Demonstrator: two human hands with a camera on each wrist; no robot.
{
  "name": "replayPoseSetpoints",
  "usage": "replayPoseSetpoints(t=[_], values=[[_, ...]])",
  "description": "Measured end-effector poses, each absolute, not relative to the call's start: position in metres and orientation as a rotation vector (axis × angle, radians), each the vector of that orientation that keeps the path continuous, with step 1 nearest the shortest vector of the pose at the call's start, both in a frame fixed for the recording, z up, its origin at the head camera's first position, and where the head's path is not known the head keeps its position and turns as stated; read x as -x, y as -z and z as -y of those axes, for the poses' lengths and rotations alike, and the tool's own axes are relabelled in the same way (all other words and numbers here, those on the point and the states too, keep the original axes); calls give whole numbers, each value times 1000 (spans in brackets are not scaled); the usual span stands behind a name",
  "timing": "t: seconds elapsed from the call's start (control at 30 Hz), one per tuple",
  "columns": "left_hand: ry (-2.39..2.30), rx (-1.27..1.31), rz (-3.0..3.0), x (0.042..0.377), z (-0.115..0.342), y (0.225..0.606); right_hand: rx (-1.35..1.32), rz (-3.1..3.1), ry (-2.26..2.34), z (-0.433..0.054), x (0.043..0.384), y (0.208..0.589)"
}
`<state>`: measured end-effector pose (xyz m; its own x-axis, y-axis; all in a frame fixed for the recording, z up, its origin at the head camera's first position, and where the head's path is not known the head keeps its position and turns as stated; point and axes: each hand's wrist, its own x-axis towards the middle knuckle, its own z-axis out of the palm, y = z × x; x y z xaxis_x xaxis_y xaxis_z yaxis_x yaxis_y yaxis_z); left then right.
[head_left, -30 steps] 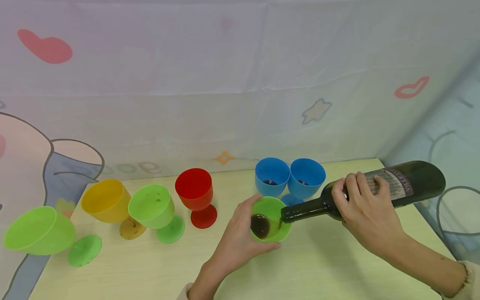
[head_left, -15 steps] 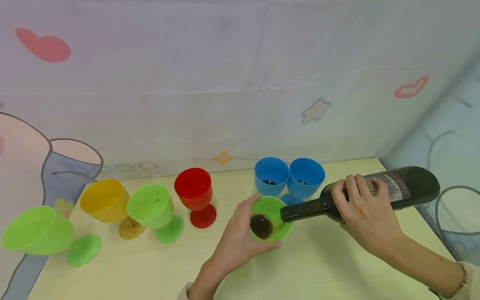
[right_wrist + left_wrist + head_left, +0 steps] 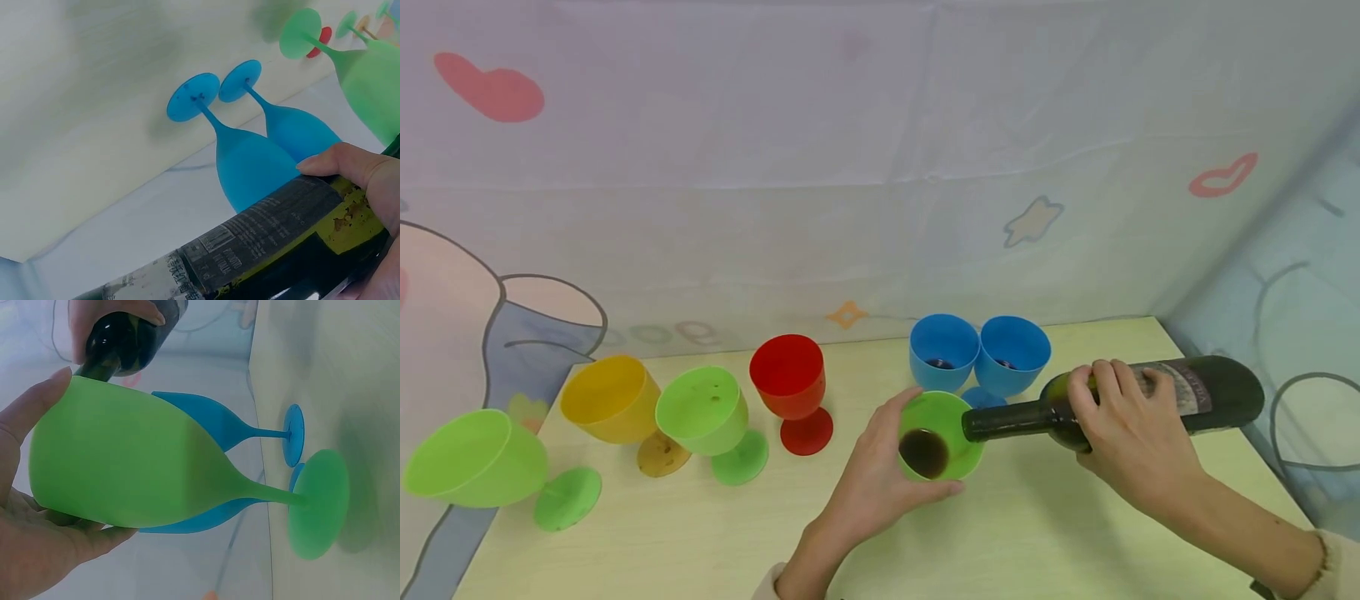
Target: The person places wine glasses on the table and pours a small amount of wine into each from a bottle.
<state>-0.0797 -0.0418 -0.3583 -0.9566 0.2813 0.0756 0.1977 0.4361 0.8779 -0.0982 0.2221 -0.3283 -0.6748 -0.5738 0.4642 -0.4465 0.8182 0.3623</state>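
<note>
- Held green goblet (image 3: 955, 461): at the centre-right of the scene, on the near side of the blue goblets. A pool of dark liquid (image 3: 923, 452) lies in the bowl. Whether its foot bears on the worktop cannot be confirmed.
- Bottle (image 3: 1198, 392): comes in from the right, its mouth over the bowl inside the right rim. It lies close to level in the right wrist view. No stream can be made out; contact between neck and rim cannot be determined.
- Left hand (image 3: 883, 475): clamped round the bowl of the held green goblet, thumb on the near side, fingers on the far side.
- Right hand (image 3: 1138, 437): clamped round the bottle at its shoulder and upper body.
- Step in hand, judged to be pouring: keep the mouth well inside the rim, adjust the tilt by small turns of the right wrist, and hold the bowl lightly but firmly. Lifting the mouth before drawing it away should limit drips.
- Just beyond: left blue goblet (image 3: 943, 350) and right blue goblet (image 3: 1015, 354), side by side, each containing dark liquid. Neck and elbow movement should stay clear of them.
- Left of these on the worktop (image 3: 700, 550): red goblet (image 3: 787, 383), middle green goblet (image 3: 703, 417), yellow goblet (image 3: 613, 404) and far-left green goblet (image 3: 478, 458).
</note>
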Motion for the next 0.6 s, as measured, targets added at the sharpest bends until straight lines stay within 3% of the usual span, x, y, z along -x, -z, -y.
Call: replayPoseSetpoints(t=[0.6], values=[[-1624,-390,-2549,80,44,357,-699,2507,158,-226,95,337]])
